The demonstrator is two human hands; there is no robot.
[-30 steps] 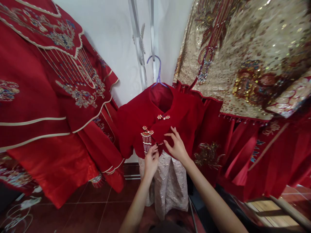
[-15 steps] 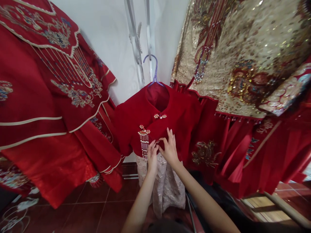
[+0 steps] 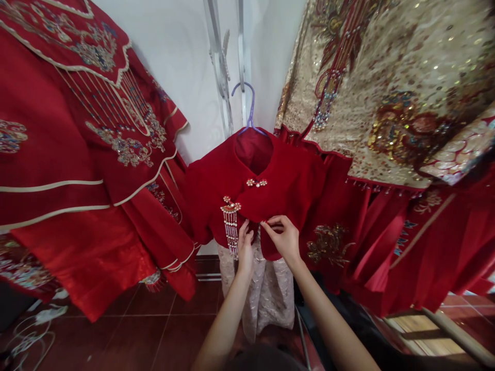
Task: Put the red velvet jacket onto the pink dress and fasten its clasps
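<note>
A short-sleeved red velvet jacket hangs in front of me on a purple hanger. A beaded clasp joins its front below the collar. My right hand pinches the edge of the right front panel near the hem and holds it out to the right. Close beside it, my left hand has its fingertips closed at the other front edge. A tasselled bead ornament hangs just left of that hand. Between the two edges the front gapes open, over a pale patterned skirt.
Red embroidered garments hang on the left, and a gold sequined garment on the right. A metal rack post stands behind. White cables lie on the tiled floor at lower left.
My hands were together at a small fastening on the lower front. Now they are apart: the right hand has moved right with the panel edge, and the lower front has opened.
</note>
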